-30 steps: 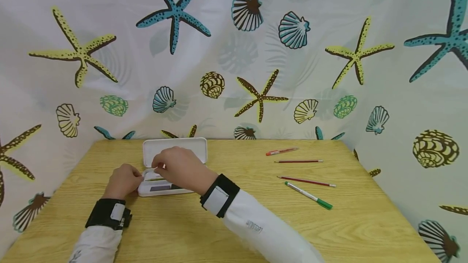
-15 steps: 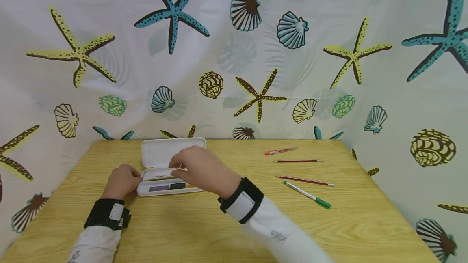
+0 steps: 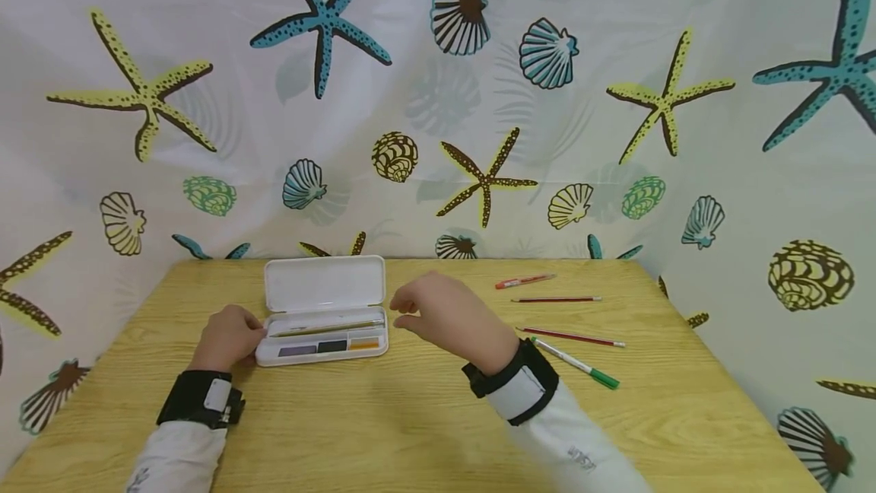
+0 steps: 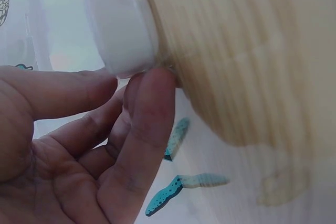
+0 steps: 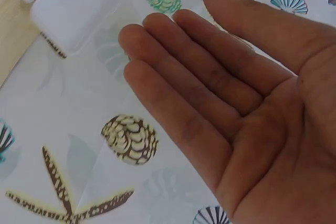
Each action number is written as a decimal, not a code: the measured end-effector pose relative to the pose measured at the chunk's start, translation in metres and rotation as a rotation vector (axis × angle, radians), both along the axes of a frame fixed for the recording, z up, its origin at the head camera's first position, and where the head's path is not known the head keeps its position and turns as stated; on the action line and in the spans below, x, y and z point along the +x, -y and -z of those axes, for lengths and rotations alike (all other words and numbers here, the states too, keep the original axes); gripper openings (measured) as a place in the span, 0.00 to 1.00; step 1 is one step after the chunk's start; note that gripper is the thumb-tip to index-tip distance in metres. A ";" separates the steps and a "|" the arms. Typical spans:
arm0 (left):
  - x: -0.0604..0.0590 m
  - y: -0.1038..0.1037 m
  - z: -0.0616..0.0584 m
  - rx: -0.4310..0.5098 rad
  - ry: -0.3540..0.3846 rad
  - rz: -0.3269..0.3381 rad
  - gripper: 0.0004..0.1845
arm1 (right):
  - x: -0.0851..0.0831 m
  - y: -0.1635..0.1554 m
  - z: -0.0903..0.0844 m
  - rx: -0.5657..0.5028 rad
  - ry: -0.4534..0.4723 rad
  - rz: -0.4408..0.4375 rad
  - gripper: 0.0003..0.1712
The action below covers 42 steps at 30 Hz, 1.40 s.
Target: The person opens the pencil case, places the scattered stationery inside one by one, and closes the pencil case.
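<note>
An open white pencil case [image 3: 322,348] lies on the wooden table [image 3: 411,424] with its lid [image 3: 325,284] raised. An olive pencil [image 3: 328,327] lies inside it, above dark and orange items. My left hand [image 3: 256,333] grips the case's left end. In the left wrist view, thumb and fingers [image 4: 149,108] touch the case's corner [image 4: 121,30]. My right hand [image 3: 400,312] hovers just right of the case, empty. In the right wrist view that hand [image 5: 173,24] shows an open palm with straight fingers, and the case's lid [image 5: 73,9] is behind it.
On the table's right side lie a red pen [image 3: 523,281], a thin red pencil [image 3: 556,300], a longer red pencil [image 3: 571,338] and a green pen [image 3: 575,364]. A curtain with starfish and shells [image 3: 479,97] closes off the back and sides.
My right hand has drawn back from over the case to its right, leaving the case's inside and the pencil in view. The left hand has stayed at the case's end.
</note>
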State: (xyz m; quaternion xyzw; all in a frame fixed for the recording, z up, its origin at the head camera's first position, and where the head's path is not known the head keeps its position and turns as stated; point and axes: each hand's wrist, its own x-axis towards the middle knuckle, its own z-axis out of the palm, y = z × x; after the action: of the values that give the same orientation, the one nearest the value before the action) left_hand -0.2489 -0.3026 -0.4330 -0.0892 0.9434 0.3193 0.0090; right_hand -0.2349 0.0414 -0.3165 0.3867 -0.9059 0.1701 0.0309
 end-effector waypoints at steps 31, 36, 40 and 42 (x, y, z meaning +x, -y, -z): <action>-0.002 0.000 0.001 -0.024 0.016 -0.013 0.14 | -0.011 -0.162 0.020 -0.010 0.151 0.290 0.05; -0.002 0.001 0.002 -0.019 0.019 -0.012 0.13 | -0.015 -0.179 0.032 0.011 0.184 0.322 0.04; -0.002 0.002 0.003 -0.018 0.019 -0.006 0.13 | -0.020 -0.192 0.048 0.023 0.208 0.351 0.03; -0.003 0.002 0.003 -0.016 0.019 -0.003 0.13 | -0.023 -0.198 0.056 0.026 0.215 0.369 0.03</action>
State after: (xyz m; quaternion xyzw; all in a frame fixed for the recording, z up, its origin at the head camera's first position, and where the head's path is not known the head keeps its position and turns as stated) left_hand -0.2515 -0.3042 -0.4365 -0.0938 0.9457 0.3107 0.0167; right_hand -0.2583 0.2389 -0.3729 0.1942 -0.9615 0.1902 -0.0405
